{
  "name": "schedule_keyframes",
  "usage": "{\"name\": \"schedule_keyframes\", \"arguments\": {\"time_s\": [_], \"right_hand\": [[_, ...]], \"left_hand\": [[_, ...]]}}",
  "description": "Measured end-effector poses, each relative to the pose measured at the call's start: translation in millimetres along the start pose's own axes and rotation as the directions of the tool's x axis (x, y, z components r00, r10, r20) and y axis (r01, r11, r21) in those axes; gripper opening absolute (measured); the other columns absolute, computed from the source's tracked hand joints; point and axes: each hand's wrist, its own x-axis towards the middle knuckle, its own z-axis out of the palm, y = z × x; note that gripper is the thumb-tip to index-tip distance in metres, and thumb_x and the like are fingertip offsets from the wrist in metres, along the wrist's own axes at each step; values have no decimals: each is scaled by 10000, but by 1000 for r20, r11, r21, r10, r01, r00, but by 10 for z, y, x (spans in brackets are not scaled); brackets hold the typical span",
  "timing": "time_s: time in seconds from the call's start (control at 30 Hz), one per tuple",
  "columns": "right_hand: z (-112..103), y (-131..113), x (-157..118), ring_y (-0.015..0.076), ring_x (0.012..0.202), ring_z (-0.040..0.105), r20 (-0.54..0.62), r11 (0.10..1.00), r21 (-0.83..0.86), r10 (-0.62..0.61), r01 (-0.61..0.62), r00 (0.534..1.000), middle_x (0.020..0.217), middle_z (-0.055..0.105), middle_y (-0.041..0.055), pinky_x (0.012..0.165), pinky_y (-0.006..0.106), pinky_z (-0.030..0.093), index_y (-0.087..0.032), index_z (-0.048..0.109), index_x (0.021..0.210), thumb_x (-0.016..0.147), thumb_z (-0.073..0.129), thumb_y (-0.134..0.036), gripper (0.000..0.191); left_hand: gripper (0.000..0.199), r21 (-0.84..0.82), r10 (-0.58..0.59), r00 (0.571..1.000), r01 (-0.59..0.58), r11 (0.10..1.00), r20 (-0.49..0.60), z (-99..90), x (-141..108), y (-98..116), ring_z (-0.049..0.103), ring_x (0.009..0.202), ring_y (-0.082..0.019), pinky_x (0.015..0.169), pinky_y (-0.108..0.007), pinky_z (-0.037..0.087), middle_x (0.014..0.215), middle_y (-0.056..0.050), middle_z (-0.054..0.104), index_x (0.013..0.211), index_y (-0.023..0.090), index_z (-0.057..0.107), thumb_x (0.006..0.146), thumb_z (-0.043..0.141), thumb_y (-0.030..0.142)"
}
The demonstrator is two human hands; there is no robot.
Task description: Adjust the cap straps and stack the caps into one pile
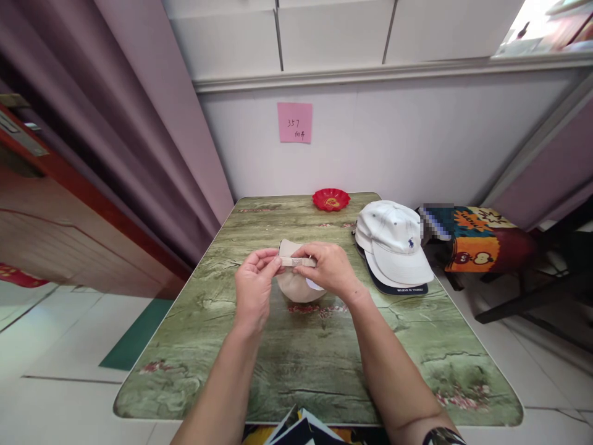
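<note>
Over the middle of the table, a beige cap [299,287] is held up between both hands, its back strap [287,262] turned toward me. My left hand [256,281] pinches the strap's left end between thumb and fingers. On the other side, my right hand [330,266] grips the strap near a small pale metal buckle [298,261]. The far side of the cap is partly hidden by my fingers.
At the table's right edge lies a stack of caps, a white cap [393,238] above a dark one [403,285]. A red scalloped dish [331,199] sits at the back of the green wood-patterned table [306,364]. A patterned stool [486,244] stands to the right.
</note>
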Motion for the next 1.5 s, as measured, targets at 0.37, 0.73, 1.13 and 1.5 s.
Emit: {"name": "schedule_keyframes", "arguments": {"time_s": [0.37,0.73,1.13,1.5], "right_hand": [[-15,46,0,162,809,618,51,999,45,13,-15,999,956,737,7,746,270,392,-266,749,1007,784,740,-235,225],[-285,341,-84,125,676,541,353,898,420,-30,-130,935,777,653,-2,616,224,395,-156,653,1155,823,618,-199,337],[-209,313,-70,114,676,499,280,937,345,-47,-55,959,767,623,-18,611,215,345,-169,710,1018,862,645,-345,245],[-243,306,-85,122,672,547,312,934,337,11,-122,950,750,656,0,591,206,373,-160,714,904,838,681,-406,257]], "left_hand": [[293,68,8,1000,-9,998,18,-67,60,-6,591,595,-102,638,-242,484,736,5,659,936,144,667,699,764,287],[244,191,-11,993,-12,982,122,-149,102,-47,557,579,-103,598,-238,475,756,-6,647,910,148,696,723,730,301],[335,395,-44,867,-181,901,497,-61,190,138,620,630,-170,544,-267,475,1010,-90,721,969,228,788,663,817,361],[307,360,-227,833,36,932,504,-155,204,-46,480,468,-109,456,-211,386,559,17,566,897,169,734,714,783,411]]}}
